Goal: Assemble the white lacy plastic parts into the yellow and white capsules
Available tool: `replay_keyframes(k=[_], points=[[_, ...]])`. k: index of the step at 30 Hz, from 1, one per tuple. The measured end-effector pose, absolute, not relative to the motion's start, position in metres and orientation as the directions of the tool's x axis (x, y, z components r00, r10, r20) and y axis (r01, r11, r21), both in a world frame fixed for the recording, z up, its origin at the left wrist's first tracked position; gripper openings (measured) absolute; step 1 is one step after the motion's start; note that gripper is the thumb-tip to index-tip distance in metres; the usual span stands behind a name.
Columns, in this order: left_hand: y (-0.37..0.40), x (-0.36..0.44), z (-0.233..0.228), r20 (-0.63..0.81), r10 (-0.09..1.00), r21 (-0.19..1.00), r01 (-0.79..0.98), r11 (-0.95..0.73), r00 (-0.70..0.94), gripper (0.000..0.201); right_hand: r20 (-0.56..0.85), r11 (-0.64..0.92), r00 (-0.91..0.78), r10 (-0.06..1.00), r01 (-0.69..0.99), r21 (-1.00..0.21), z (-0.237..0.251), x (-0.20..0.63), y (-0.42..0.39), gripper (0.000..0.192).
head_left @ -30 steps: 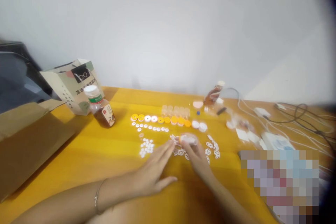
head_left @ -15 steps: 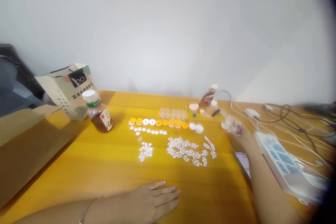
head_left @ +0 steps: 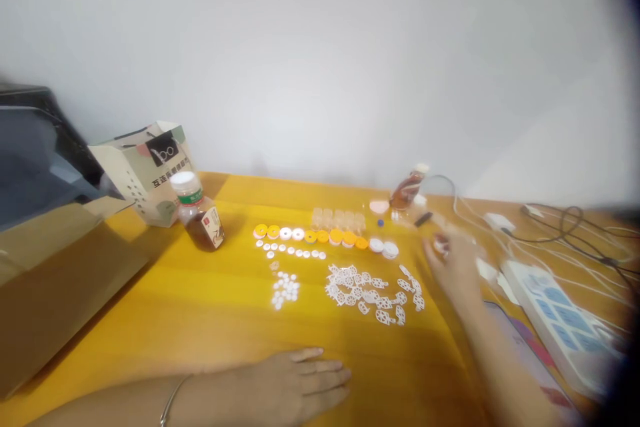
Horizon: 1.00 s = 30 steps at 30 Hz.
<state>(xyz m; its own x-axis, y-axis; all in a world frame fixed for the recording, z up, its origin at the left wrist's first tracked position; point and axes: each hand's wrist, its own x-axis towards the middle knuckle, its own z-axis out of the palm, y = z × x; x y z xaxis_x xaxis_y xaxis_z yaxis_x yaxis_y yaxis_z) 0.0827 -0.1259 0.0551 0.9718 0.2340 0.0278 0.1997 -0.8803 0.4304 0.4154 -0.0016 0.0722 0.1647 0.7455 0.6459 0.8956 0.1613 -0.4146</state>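
My left hand lies flat on the yellow table, fingers stretched out and holding nothing. At the right, my right hand has its fingers curled around a small, blurred reddish-and-white thing, whose kind I cannot make out. Left of that hand lies a loose pile of white openwork plastic pieces. A row of orange and white discs runs across the middle, with small white caps in a line below it. Several more white bits form a cluster nearer to me.
Clear small cups stand behind the discs, near a tilted brown bottle. A white-lidded jar, a paper bag and a cardboard box occupy the left. A power strip, cables and a phone lie right.
The view has shifted, so the table things appear farther right. My right hand has moved slightly left relative to them, and more of the phone shows. My left hand stays flat.
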Motion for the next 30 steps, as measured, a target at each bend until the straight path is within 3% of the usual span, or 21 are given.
replay_keyframes(k=[3,5,9,13,17,22,24,27,30], points=[[-0.125,0.083,0.053,0.044,0.238,0.404,0.201,-0.892,0.970,0.048,0.573,0.389,-0.092,0.815,0.819,-0.422,0.053,0.351,-0.036,0.018],[-0.125,0.084,0.047,0.071,0.234,0.384,0.190,-0.904,0.970,0.047,0.497,0.627,-0.392,0.775,0.581,-0.520,0.040,0.310,-0.064,0.011],[-0.124,0.085,0.032,0.139,0.254,0.342,0.194,-0.919,0.957,0.045,0.318,0.685,-0.662,0.678,0.412,-0.601,0.024,0.268,-0.099,0.011],[-0.125,0.087,0.023,0.187,0.253,0.345,0.177,-0.922,0.949,0.043,0.214,0.570,-0.652,0.728,0.401,-0.717,0.020,0.266,-0.098,0.009],[-0.125,0.088,0.022,0.230,0.266,0.397,0.159,-0.904,0.936,0.042,0.180,0.535,-0.644,0.744,0.412,-0.738,0.020,0.269,-0.093,0.006],[-0.102,0.070,0.024,0.332,0.208,0.412,0.057,-0.909,0.920,0.030,0.127,0.459,-0.632,0.765,0.397,-0.795,0.020,0.270,-0.094,0.010],[-0.079,0.053,0.023,0.431,0.385,0.374,0.227,-0.899,0.816,0.025,0.114,0.419,-0.615,0.780,0.379,-0.825,0.021,0.272,-0.093,0.009],[-0.039,0.025,0.021,0.562,0.725,0.392,0.644,-0.657,0.397,0.025,0.106,0.398,-0.615,0.781,0.360,-0.844,0.023,0.273,-0.092,0.007],[-0.007,0.002,0.018,0.551,0.826,0.419,0.816,-0.398,0.120,0.027,0.120,0.403,-0.614,0.780,0.346,-0.847,0.023,0.274,-0.092,0.009]])
